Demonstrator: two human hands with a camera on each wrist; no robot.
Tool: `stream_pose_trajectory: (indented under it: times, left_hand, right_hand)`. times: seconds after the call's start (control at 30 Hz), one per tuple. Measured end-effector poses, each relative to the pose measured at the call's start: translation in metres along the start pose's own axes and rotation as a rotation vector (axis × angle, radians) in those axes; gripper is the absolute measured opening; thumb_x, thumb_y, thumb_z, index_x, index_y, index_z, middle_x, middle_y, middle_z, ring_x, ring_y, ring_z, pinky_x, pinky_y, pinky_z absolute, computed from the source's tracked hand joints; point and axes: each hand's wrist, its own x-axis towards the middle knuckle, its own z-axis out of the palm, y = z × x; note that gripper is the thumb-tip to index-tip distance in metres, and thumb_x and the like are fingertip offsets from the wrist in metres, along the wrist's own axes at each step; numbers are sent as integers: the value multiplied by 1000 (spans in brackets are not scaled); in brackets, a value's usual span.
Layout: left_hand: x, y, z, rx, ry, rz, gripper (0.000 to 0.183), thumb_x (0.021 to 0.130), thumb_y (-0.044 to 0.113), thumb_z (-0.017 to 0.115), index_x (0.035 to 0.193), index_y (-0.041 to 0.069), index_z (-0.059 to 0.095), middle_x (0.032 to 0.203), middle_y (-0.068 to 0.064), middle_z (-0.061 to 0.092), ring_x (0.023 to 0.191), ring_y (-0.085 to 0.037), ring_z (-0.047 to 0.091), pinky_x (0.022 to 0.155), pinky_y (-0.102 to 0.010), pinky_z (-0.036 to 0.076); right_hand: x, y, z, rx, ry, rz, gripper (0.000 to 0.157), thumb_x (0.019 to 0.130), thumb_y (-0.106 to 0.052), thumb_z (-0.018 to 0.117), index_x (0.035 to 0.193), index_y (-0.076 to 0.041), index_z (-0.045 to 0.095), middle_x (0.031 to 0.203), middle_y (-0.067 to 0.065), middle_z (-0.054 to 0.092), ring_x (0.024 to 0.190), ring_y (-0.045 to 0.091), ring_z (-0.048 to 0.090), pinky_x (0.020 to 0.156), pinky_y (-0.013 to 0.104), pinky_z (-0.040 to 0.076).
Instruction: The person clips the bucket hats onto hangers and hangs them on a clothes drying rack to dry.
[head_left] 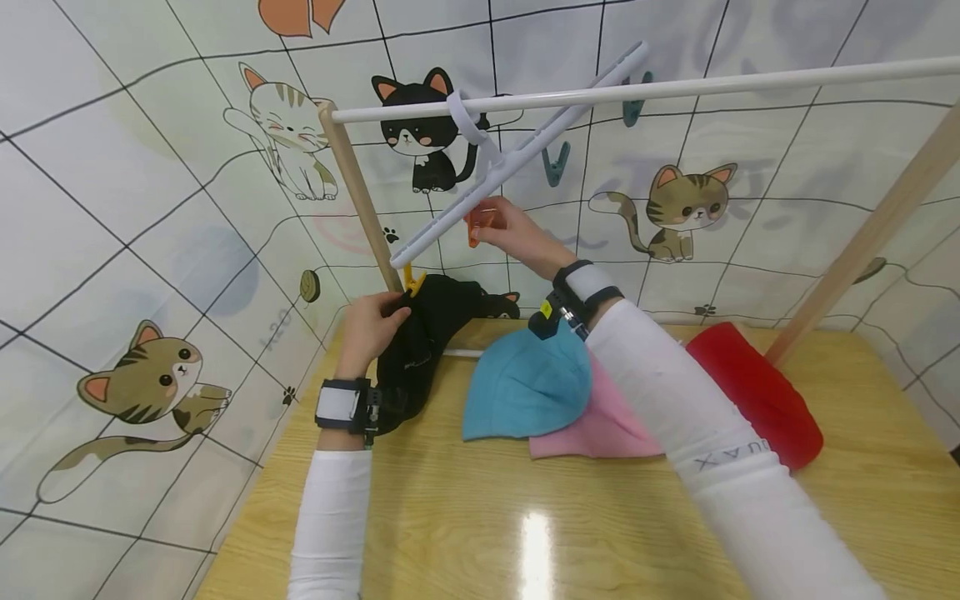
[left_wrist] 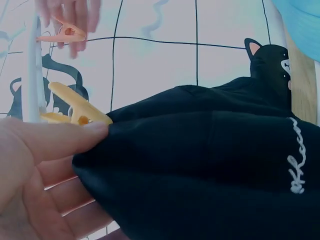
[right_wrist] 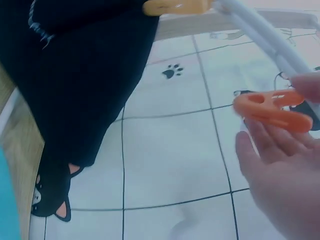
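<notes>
A white hanger [head_left: 517,158] hangs tilted from a white rod [head_left: 675,87], its left end low. From that end a yellow clip [left_wrist: 80,107] grips the edge of a black hat [left_wrist: 200,160] with white script lettering. Close beside this clip, my left hand [head_left: 367,329] pinches the hat's edge between thumb and fingers. Farther up the hanger, my right hand [head_left: 517,237] holds an orange clip [right_wrist: 270,110] between thumb and fingers. The orange clip has no cloth in it. Two dark green clips [head_left: 556,164] hang along the hanger's upper half.
A blue bucket hat [head_left: 528,379] overlaps a pink cloth item [head_left: 592,425] on the wooden table [head_left: 450,517]. A red cloth item [head_left: 757,396] lies to their right. Wooden posts [head_left: 360,196] support the rod, and a wall with printed cats [head_left: 690,200] stands behind.
</notes>
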Motion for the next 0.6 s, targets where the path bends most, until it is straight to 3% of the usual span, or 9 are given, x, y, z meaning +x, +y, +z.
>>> stream_pose_trajectory:
  times: [0.13, 0.23, 0.43, 0.6]
  left_hand:
    - [-1, 0, -1, 18, -81, -6, 35, 96, 13, 58, 125, -7, 60, 117, -24, 63, 106, -37, 59, 89, -49, 46]
    - [-3, 1, -2, 19, -101, 10, 37, 97, 13, 58, 127, -8, 57, 118, -25, 62, 106, -37, 59, 89, -50, 46]
    - [-13, 8, -9, 12, -73, 66, 39, 96, 10, 59, 128, -11, 54, 123, -29, 58, 114, -41, 56, 95, -52, 43]
    - [-23, 21, -18, 69, -24, 99, 37, 95, 12, 61, 126, -9, 58, 122, -28, 59, 114, -42, 56, 94, -53, 43]
  right_hand:
    - [0, -7, 1, 112, 4, -58, 40, 98, -5, 51, 136, -6, 37, 128, 15, 53, 118, 22, 47, 103, 43, 31]
    - [0, -7, 3, 150, 13, -59, 39, 98, -3, 49, 136, -6, 38, 127, 17, 53, 120, 22, 48, 105, 40, 33]
    - [1, -1, 5, 246, 42, -89, 32, 104, -9, 41, 134, -1, 38, 128, 18, 49, 120, 27, 50, 104, 37, 37]
    - [1, 2, 5, 300, 45, -99, 34, 104, -11, 37, 135, 1, 42, 127, 16, 52, 120, 27, 50, 103, 36, 38]
